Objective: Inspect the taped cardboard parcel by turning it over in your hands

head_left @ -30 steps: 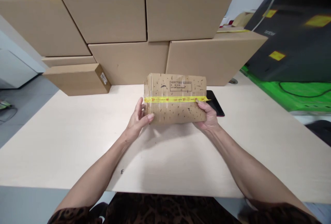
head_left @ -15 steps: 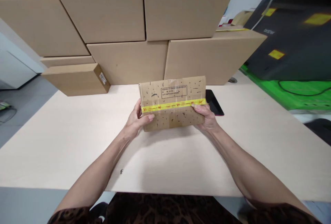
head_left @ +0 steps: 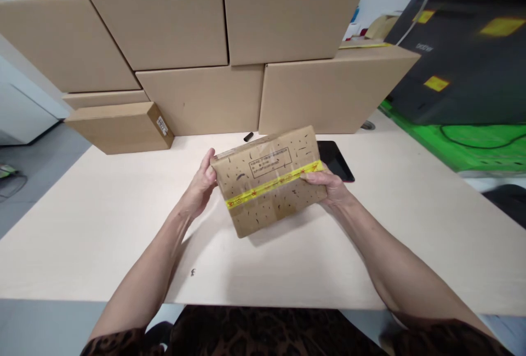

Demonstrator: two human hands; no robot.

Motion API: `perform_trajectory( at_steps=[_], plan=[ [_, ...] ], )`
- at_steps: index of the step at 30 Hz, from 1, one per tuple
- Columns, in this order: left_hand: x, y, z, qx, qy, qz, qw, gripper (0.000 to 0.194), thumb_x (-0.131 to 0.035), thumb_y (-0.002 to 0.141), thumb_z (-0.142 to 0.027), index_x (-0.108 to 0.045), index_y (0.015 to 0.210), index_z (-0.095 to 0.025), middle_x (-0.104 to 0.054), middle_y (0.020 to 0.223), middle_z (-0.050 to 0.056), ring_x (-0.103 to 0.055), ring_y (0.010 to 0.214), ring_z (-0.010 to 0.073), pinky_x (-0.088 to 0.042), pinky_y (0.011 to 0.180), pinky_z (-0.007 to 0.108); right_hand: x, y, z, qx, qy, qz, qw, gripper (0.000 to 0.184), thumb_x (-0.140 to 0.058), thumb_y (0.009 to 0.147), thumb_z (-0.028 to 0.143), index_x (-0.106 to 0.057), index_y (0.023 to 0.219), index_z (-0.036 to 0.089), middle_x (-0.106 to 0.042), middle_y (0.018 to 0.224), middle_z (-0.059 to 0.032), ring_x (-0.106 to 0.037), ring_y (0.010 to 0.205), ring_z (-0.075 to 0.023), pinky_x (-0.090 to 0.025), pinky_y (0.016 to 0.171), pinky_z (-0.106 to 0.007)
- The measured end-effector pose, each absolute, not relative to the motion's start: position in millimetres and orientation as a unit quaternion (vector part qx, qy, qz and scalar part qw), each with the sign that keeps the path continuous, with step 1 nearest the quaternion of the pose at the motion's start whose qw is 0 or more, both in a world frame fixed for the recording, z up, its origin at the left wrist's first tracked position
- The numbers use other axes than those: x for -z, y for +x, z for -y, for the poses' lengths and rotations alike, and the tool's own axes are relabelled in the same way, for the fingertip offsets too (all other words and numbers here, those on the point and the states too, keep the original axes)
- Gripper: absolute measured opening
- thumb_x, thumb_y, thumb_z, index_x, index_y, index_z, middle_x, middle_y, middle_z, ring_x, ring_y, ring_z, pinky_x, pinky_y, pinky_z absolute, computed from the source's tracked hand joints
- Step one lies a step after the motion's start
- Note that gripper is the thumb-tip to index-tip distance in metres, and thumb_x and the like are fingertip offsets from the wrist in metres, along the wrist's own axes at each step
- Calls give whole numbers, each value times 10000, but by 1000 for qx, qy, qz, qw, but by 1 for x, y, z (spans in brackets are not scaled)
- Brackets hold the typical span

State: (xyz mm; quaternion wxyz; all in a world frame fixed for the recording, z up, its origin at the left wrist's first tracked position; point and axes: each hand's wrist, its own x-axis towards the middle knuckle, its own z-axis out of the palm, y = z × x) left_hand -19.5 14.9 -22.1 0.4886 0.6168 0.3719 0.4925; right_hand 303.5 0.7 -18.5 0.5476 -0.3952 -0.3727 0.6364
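I hold a small brown cardboard box (head_left: 269,181) above the pale table (head_left: 102,224). A yellow tape strip runs across its top and a printed label frame sits near its far edge. The box is turned counter-clockwise and tilted, its near corner low. My left hand (head_left: 201,186) grips its left end, fingers curled round the edge. At the right end, my right hand (head_left: 329,185) clasps it with the thumb lying on the tape.
Large cardboard cartons (head_left: 205,93) are stacked along the table's back. A flat carton (head_left: 119,126) lies at the back left. A black phone (head_left: 335,160) lies behind the box, and a small black marker (head_left: 248,137) by the cartons. A black machine (head_left: 464,60) stands on the right.
The box has rotated counter-clockwise and tipped its near corner down. My left hand has shifted to the far left corner. The black marker behind it has come into view.
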Motion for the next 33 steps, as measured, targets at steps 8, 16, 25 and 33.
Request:
perform_trajectory(
  at_steps=[8, 16, 25, 33],
  plan=[
    [-16, -12, 6, -461, 528, -445, 558, 1225, -954, 606, -661, -390, 1629, -293, -682, 1248, 114, -673, 1186, 349, -504, 1054, 518, 12, 310, 1, -663, -396, 388, 503, 707, -899, 479, 281, -751, 1170, 260, -857, 1079, -59, -802, 991, -359, -621, 824, -462],
    [-18, 3, -2, -580, 355, -494, 542, 967, -965, 455, -566, -569, 1290, -280, -674, 937, -5, -651, 851, 216, -478, 685, 299, 21, 297, -7, -612, -380, 306, 623, 646, -962, 562, 498, -723, 1140, 341, -766, 1246, -11, -653, 1285, -321, -574, 995, -449],
    [2, 36, 11, -637, 293, -418, 578, 1011, -992, 485, -486, -469, 1334, -320, -719, 1044, -9, -693, 918, 215, -486, 725, 290, 28, 256, 15, -677, -392, 278, 558, 640, -987, 517, 527, -701, 1051, 323, -774, 1214, -20, -653, 1239, -361, -585, 973, -523],
    [4, 21, 8, -509, 428, -427, 613, 1052, -968, 577, -544, -536, 1484, -232, -700, 1377, 118, -590, 1403, 397, -447, 1173, 490, 19, 271, 9, -649, -390, 323, 568, 591, -905, 568, 412, -733, 1122, 302, -808, 1165, -26, -675, 1279, -384, -466, 1192, -591]
  ],
)
